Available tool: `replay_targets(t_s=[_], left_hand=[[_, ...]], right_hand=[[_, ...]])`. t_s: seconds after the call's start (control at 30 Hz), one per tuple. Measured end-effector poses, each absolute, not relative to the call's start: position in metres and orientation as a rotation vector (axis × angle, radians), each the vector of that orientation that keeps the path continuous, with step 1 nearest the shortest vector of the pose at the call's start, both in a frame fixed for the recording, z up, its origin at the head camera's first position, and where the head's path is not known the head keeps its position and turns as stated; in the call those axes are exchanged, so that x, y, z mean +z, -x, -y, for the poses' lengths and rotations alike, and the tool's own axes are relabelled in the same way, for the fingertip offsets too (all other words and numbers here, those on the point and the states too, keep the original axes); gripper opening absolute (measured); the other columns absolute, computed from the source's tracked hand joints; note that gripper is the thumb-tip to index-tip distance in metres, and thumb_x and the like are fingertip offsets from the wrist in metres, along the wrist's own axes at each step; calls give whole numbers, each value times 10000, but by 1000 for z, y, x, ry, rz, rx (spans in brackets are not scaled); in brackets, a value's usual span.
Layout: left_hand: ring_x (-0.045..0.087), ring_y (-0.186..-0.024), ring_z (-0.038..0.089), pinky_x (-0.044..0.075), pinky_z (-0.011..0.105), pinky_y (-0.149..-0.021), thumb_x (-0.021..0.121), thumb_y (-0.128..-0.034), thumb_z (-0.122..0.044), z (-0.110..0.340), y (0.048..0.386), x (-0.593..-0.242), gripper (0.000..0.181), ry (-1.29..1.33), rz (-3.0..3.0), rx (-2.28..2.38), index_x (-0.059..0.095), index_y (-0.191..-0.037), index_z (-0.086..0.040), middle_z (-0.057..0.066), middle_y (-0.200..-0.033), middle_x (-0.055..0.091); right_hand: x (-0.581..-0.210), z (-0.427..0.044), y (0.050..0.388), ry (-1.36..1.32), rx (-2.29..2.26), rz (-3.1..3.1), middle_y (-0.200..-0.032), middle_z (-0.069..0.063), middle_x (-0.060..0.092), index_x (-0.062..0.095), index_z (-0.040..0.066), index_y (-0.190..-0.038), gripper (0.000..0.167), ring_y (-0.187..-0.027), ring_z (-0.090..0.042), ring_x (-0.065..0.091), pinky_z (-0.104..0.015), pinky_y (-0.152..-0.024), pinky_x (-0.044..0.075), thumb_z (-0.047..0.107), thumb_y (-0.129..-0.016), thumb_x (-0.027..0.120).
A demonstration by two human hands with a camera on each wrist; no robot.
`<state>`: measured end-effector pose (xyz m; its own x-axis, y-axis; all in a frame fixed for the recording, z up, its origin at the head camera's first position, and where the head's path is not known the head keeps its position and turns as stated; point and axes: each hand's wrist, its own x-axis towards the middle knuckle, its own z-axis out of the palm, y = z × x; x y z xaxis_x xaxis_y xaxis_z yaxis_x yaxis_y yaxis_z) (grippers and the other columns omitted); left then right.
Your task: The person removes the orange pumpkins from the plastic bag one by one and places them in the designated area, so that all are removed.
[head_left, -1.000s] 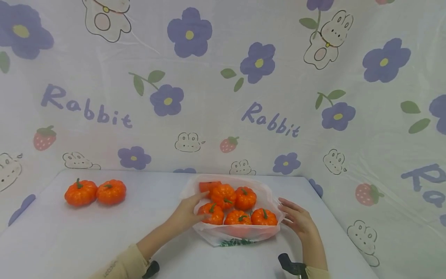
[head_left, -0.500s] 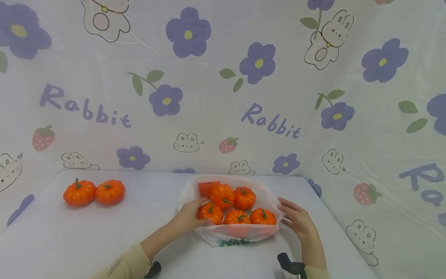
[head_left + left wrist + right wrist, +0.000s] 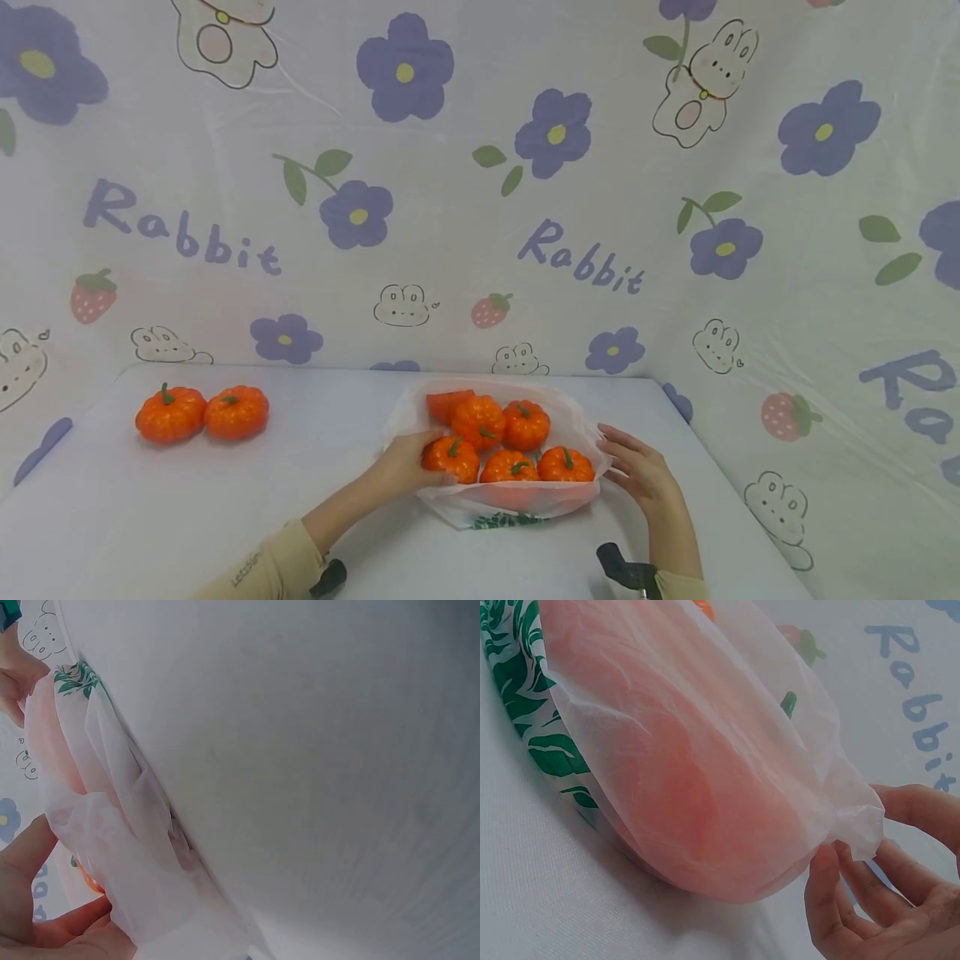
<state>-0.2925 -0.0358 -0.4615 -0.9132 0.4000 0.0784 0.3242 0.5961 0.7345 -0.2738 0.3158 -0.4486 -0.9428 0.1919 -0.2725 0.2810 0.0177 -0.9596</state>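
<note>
Orange pumpkin [image 3: 452,462] in my left hand [image 3: 402,465], inside an open white bag [image 3: 448,503]

I curl my left hand round the pumpkin at the near left of the bag, thumb along its near side and fingers along its far left. Its green stem is plain to see, but the rim hides its underside, and I cannot tell where my fingertips end. At my left wrist, only a sliver of orange shows between thumb and fingers, beside the pale folds.

Four more pumpkins [image 3: 525,425] share the bag: two along the near rim, their bottoms hidden by it, and two behind. At the back left lies a red-orange piece [image 3: 446,402], partly covered by a pumpkin; I can't make out what it is.

My right hand [image 3: 643,471] is at the bag's right end, a crumpled corner pinched between my fingers and thumb. From that wrist, the contents are mostly a pinkish blur through the thin wall. Green leaf print [image 3: 559,754] runs low along the near side, squeezed to a narrow strip when I look down.

The bag rests on a white table [image 3: 225,508]. Well to its left sit two other pumpkins [image 3: 172,416], side by side. Behind hangs a curtain [image 3: 450,267] with rabbits, flowers and "Rabbit" lettering, some of it cropped. My beige sleeves [image 3: 281,558] run out of view below, with dark pieces [image 3: 628,572] at the wrists, partly cut off.
</note>
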Motion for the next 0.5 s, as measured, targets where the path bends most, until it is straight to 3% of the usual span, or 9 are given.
replay_targets(t_s=[0.3,0.5], left_hand=[[563,-1254,343,453,525,-1077,810,-791,-169,38,292,-458,603,-639,-2736,1236,571,-1326,-27,148,-1338,615],[529,-1299,350,453,519,-1076,805,-799,-216,40,289,-449,660,-554,-2704,1275,532,-1371,-34,150,-1391,574]], right_hand=[[-449,-316,274,-523,-2089,-2196,-1554,-141,364,455,106,-1456,565,-1278,-259,464,-486,-1183,345,241,-941,641],[-450,-316,275,-525,-2090,-2197,-1560,-152,351,433,94,-1467,582,-1335,-298,422,-501,-1186,334,245,-943,638]])
